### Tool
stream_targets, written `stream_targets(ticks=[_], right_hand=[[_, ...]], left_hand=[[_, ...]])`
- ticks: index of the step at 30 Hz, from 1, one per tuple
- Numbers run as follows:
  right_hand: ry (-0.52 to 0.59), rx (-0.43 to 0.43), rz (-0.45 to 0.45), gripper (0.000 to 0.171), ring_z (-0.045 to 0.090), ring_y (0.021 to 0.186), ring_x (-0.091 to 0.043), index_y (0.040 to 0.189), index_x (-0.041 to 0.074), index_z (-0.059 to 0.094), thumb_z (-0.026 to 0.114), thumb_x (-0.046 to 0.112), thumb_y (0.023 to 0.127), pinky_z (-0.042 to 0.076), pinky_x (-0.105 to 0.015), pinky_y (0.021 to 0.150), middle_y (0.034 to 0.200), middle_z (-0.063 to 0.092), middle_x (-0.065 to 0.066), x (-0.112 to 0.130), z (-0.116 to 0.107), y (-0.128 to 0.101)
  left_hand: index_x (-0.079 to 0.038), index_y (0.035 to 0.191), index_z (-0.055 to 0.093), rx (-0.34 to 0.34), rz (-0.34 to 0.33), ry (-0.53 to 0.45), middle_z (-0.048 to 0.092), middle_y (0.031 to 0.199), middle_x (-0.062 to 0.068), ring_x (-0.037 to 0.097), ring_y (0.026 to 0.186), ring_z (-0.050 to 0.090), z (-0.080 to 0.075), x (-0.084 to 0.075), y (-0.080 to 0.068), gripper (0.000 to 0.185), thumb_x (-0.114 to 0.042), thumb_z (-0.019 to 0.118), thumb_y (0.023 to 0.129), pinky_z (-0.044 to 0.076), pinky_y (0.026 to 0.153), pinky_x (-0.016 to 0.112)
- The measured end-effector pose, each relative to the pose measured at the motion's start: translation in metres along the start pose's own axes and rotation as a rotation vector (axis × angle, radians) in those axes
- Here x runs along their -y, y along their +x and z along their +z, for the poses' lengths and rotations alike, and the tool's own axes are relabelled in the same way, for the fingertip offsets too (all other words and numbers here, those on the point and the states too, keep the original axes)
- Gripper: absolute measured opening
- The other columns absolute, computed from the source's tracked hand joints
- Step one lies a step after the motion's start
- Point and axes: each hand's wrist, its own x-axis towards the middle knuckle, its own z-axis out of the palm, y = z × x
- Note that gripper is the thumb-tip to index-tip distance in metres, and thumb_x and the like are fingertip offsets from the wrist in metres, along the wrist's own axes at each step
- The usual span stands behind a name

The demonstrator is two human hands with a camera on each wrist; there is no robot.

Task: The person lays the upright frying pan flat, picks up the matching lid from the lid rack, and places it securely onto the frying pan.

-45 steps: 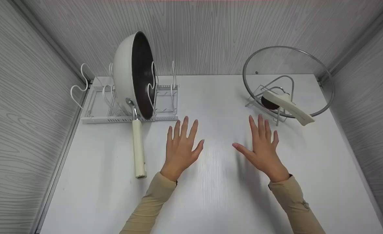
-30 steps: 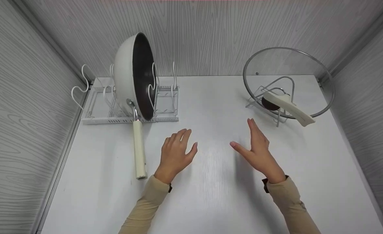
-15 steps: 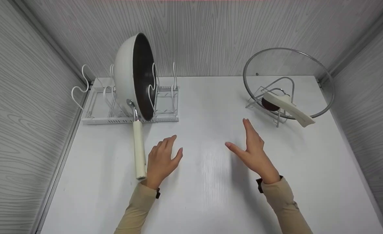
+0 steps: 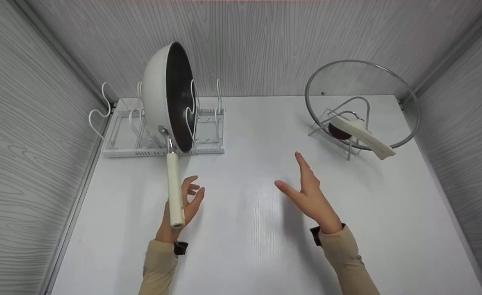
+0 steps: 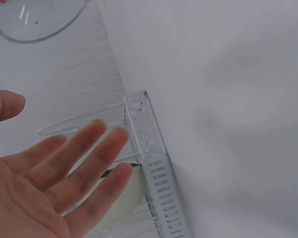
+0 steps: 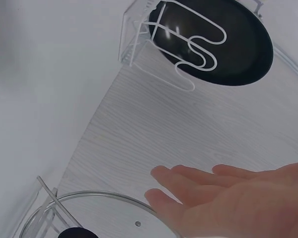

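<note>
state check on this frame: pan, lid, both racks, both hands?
pan: on edge in the white rack, dark inside facing right, handle sticking out toward the person
white rack: on the table, holding only the pan
glass lid: tilted, leaning on the wire stand
wire stand: upright behind the lid
left hand: open, fingers loosely curved, under the pan handle's end, no grip visible
right hand: open, fingers straight, holding nothing

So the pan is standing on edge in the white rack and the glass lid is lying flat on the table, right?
Not quite. The pan does stand on edge in the white rack, but the head view shows the glass lid propped upright on its wire stand, not flat on the table.
</note>
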Motion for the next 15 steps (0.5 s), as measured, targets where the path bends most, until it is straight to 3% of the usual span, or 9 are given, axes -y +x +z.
stream_targets(ticks=[3,7,11,15], right_hand=[[0.033,0.017,0.013,0.095,0.007,0.150,-0.029,0.160,0.017,0.005,0.063,0.053,0.093,0.005,-0.065,0.115,0.165,0.008,-0.006,0.002,0.004,0.001],[0.086,0.037,0.022,0.094,0.010,0.150,-0.029,0.160,0.018,0.007,0.063,0.053,0.093,0.011,-0.064,0.116,0.164,0.010,-0.008,0.006,0.011,0.002],[0.132,0.064,0.012,0.093,0.013,0.150,-0.028,0.160,0.017,0.009,0.064,0.051,0.093,0.017,-0.060,0.116,0.164,0.013,-0.008,0.012,0.020,0.005],[0.191,0.095,-0.004,0.089,0.016,0.150,-0.023,0.159,0.015,0.012,0.063,0.049,0.094,0.018,-0.056,0.117,0.163,0.016,-0.006,0.018,0.029,0.009]], left_hand=[[0.000,0.131,0.057,-0.009,-0.104,-0.097,0.068,0.107,0.018,0.033,0.096,0.063,-0.012,0.001,-0.001,0.037,-0.017,0.059,0.098,0.051,0.084,0.045],[0.004,0.131,0.057,0.005,-0.092,-0.224,0.068,0.107,0.020,0.031,0.092,0.067,-0.017,0.028,0.004,0.034,-0.015,0.054,0.102,0.053,0.078,0.031],[0.011,0.129,0.053,0.061,-0.079,-0.445,0.068,0.106,0.027,0.031,0.083,0.070,-0.022,0.045,0.008,0.032,-0.008,0.049,0.104,0.057,0.070,0.030],[0.012,0.130,0.051,0.145,-0.175,-0.629,0.068,0.107,0.027,0.029,0.082,0.072,-0.030,0.046,0.011,0.038,-0.017,0.043,0.107,0.059,0.067,0.031]])
